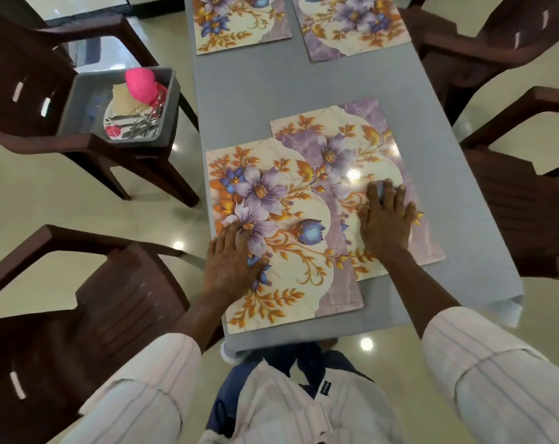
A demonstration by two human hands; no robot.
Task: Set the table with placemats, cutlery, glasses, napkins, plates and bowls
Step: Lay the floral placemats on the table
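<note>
Two floral placemats lie at the near end of the grey table. The near left placemat overlaps the left edge of the right placemat. My left hand rests flat on the left placemat, fingers straight. Flat on the right placemat lies my right hand with its fingers spread. Two more floral placemats, one at the far left and one at the far right, lie side by side at the far end.
A grey tub stands on the seat of a brown chair left of the table. It holds a pink cup, a flowered plate and metal cutlery. More brown chairs stand at the near left and on the right.
</note>
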